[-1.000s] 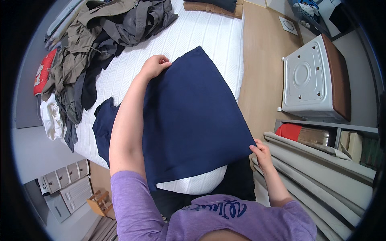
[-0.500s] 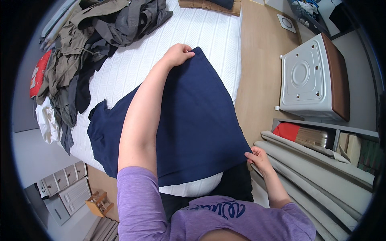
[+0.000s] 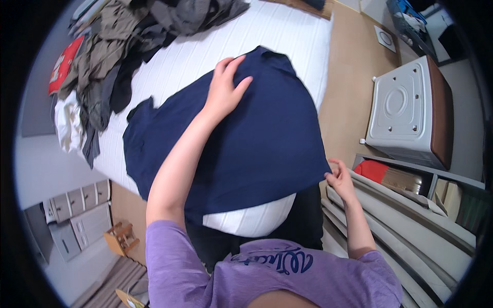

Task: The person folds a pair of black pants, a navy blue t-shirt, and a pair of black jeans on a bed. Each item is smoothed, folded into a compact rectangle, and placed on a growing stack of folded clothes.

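- Navy garment (image 3: 267, 143) lies across a white bed (image 3: 164, 77); left hand (image 3: 227, 88) spreads, fingers apart, over it.
- Right hand (image 3: 342, 182) apparently pinches its near corner.
- Smoothing calls for a flat palm, corner taut.

On my feed a white ribbed bed (image 3: 205, 54) carries a spread navy garment (image 3: 262, 138); beyond and left of the garment lie rumpled olive and grey clothes (image 3: 115, 31), straight beyond it a brown cloth (image 3: 302, 5)

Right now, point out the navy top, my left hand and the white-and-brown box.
Navy top (image 3: 264, 138): head view, middle of the spread cloth.
Left hand (image 3: 225, 91): head view, back of the hand.
White-and-brown box (image 3: 408, 112): head view, its white panel.
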`<state>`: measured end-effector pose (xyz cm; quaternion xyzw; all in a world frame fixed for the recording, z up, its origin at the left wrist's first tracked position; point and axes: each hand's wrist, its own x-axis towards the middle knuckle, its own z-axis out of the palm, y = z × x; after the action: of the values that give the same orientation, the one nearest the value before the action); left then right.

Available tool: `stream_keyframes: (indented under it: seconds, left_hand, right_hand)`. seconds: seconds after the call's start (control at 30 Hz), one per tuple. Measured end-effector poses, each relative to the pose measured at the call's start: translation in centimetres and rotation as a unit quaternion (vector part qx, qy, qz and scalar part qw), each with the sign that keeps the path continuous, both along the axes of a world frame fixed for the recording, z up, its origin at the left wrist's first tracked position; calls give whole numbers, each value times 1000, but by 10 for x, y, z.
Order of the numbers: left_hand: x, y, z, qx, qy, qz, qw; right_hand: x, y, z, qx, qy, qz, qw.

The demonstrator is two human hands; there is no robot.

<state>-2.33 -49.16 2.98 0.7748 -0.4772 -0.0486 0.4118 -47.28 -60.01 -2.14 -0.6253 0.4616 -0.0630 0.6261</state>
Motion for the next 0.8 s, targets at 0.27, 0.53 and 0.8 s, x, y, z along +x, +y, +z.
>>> stream_keyframes:
  seconds: [0.27,0.53,0.8]
  left_hand:
    - [-143,355,40,36,-87,307,947]
    - [-238,439,-23,210,-147,322,911]
    - [-204,463,6,115,-153,193,962]
  right_hand:
    - [108,98,56,-457,-126,202,857]
    - [142,214,49,-523,-221,413,712]
    - [119,215,36,-539,-268,465,649]
